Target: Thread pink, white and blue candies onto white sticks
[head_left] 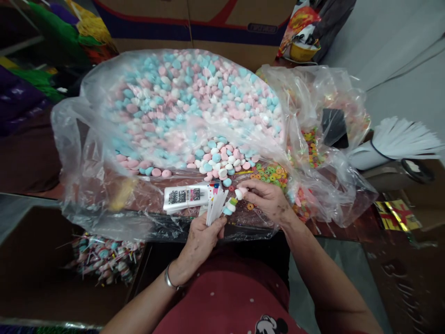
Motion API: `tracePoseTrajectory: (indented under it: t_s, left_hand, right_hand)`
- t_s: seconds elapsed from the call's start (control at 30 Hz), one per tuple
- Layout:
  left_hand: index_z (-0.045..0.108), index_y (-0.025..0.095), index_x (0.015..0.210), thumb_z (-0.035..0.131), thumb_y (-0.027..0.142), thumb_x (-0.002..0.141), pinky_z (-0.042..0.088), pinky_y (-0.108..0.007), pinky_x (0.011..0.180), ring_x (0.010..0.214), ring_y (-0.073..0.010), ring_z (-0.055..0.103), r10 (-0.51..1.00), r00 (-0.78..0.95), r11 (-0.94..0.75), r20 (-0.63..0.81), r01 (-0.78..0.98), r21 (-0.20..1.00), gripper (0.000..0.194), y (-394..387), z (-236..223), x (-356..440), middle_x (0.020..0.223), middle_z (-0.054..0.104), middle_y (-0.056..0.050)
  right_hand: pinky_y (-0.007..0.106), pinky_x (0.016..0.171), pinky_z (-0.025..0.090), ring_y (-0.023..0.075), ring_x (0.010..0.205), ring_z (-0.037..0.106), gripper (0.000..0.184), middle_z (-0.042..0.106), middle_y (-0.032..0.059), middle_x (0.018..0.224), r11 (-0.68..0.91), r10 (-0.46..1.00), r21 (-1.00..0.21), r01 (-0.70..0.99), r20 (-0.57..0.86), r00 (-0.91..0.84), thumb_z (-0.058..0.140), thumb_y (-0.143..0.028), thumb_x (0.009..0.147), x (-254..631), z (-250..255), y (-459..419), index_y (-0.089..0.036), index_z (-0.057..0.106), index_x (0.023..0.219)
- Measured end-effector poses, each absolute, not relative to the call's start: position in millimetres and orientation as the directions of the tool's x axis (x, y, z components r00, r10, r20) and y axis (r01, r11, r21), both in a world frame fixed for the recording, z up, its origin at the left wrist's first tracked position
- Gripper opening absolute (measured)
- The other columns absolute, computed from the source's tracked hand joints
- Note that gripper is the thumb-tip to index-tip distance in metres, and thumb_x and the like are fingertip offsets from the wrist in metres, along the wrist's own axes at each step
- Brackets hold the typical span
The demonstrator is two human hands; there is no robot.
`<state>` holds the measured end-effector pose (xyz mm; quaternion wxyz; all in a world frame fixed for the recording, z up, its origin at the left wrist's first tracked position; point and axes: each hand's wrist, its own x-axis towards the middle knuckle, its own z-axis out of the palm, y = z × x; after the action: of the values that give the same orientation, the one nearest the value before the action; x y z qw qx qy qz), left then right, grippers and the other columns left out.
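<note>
My left hand is closed round a bunch of flat white sticks. Beside them, in the same hand, is a stick strung with pale blue, white and green sweets. My right hand pinches a white and pink marshmallow at the upper end of that strung stick. Just beyond both hands lies a loose heap of pink, blue and white marshmallows, spilling from a large clear plastic bag. Ring-shaped gummies lie beyond my right hand. A stack of printed white wrappers rests left of the sticks.
At lower left, a cardboard box holds many finished-looking candy sticks. On the right stand a holder full of white strips and a dark tumbler. A large carton blocks the back.
</note>
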<state>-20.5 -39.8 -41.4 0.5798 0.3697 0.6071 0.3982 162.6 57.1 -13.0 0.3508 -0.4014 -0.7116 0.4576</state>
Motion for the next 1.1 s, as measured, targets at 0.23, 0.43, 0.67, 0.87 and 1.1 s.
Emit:
tracePoseTrajectory:
  t_s: [0.23,0.43,0.67,0.87,1.1]
  left_hand:
    - [0.051,0.017,0.053,0.058,0.041,0.081,0.025,-0.022,0.043,0.042,-0.0081,0.034,0.924,-0.01,0.382,-0.382,0.014,0.924,0.038,-39,-46,-22,0.048,0.045,0.003]
    - [0.048,0.018,0.055,0.06,0.037,0.08,0.025,-0.022,0.044,0.046,-0.0085,0.033,0.939,0.032,0.343,-0.343,-0.002,0.939,0.033,-37,-47,-26,0.049,0.041,0.005]
    - [0.05,0.017,0.053,0.064,0.039,0.078,0.024,-0.022,0.043,0.043,-0.0077,0.033,0.924,-0.061,0.371,-0.378,-0.103,0.923,0.035,-42,-57,-19,0.048,0.043,0.004]
    - [0.051,0.017,0.056,0.063,0.039,0.081,0.024,-0.021,0.042,0.042,-0.0063,0.032,0.919,-0.087,0.363,-0.384,-0.195,0.911,0.036,-46,-68,-9,0.047,0.043,0.004]
    - [0.051,0.016,0.057,0.064,0.038,0.08,0.023,-0.02,0.041,0.042,-0.0058,0.032,0.905,-0.15,0.365,-0.398,-0.208,0.907,0.035,-48,-67,-4,0.046,0.042,0.005]
  right_hand:
    - [0.029,0.087,0.054,0.0154,0.094,0.068,0.027,0.073,0.0031,0.104,0.247,0.896,-0.949,0.195,0.147,-0.42,0.066,-0.03,0.085,164,-21,55,-0.023,0.071,0.11]
    - [0.026,0.08,0.054,0.0136,0.084,0.067,0.015,0.073,0.0026,0.091,0.262,0.876,-0.946,0.191,0.15,-0.459,0.069,-0.027,0.083,165,-21,58,-0.021,0.075,0.095]
    - [0.025,0.072,0.055,0.0127,0.081,0.066,0.02,0.072,0.0026,0.087,0.418,0.829,-0.889,0.186,0.29,-0.477,0.067,-0.029,0.086,162,-31,58,-0.022,0.075,0.103]
    - [0.027,0.081,0.056,0.0154,0.093,0.068,0.028,0.072,0.0082,0.104,0.605,0.771,-0.731,0.315,0.44,-0.46,0.056,-0.025,0.094,153,-34,44,-0.02,0.069,0.118]
    - [0.026,0.08,0.058,0.0146,0.089,0.069,0.03,0.074,0.0071,0.1,0.705,0.699,-0.608,0.364,0.514,-0.497,0.048,-0.025,0.098,143,-43,32,-0.02,0.068,0.119]
